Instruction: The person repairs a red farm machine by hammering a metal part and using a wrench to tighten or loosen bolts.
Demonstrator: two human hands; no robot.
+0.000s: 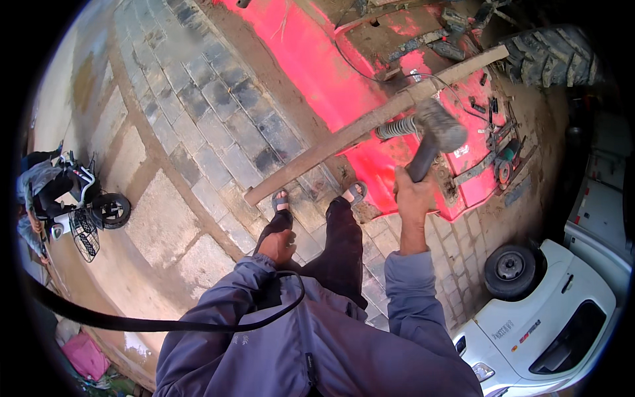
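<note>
My right hand (413, 192) is closed around the dark handle of a hammer (442, 126). The hammer's thick, worn head is raised over a red metal machine body (370, 169), and it is slightly blurred. Beneath it, a long brown bar (331, 145) lies slantwise across the red metal, its near end out over the paving. Beside the hammer head a coil spring (397, 128) shows, partly covered. My left hand (278, 246) is curled into a fist by my left thigh; the inside of its fingers is hidden.
Loose tools (499, 142) lie on the red metal at the right, below a lugged tyre (552, 56). A white vehicle (549, 317) and a wheel (510, 263) stand lower right. At left a person sits on a two-wheeler (83, 192). A black strap (165, 324) crosses my front.
</note>
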